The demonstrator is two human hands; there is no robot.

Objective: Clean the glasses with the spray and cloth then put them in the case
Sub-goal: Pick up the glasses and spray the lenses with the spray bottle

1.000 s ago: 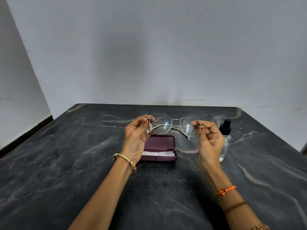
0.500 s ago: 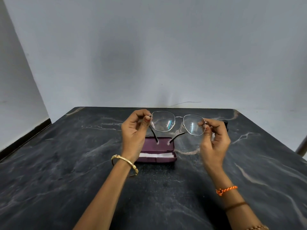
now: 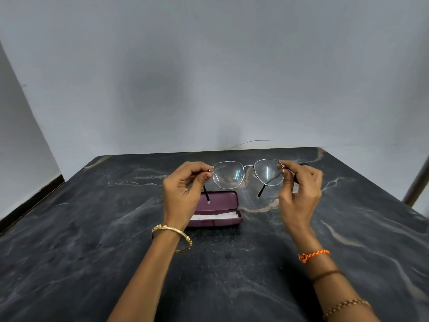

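I hold thin metal-framed glasses (image 3: 248, 174) up above the table, lenses facing me and both temples unfolded, hanging down. My left hand (image 3: 185, 189) pinches the frame's left corner. My right hand (image 3: 299, 189) pinches the right corner. Under the glasses lies an open maroon case (image 3: 222, 201) with a white cloth (image 3: 216, 216) in its lower half. The spray bottle is almost fully hidden behind my right hand; only a bit of its black cap (image 3: 304, 165) shows.
The dark marble table (image 3: 92, 228) stands against a grey wall, its far edge just beyond the glasses. A metal pole (image 3: 415, 182) rises at the right edge. A thin wire lies at the table's back edge.
The temples have swung from folded to fully unfolded, and both hands have lifted the glasses slightly higher and to the right. The spray bottle has become hidden behind my right hand.
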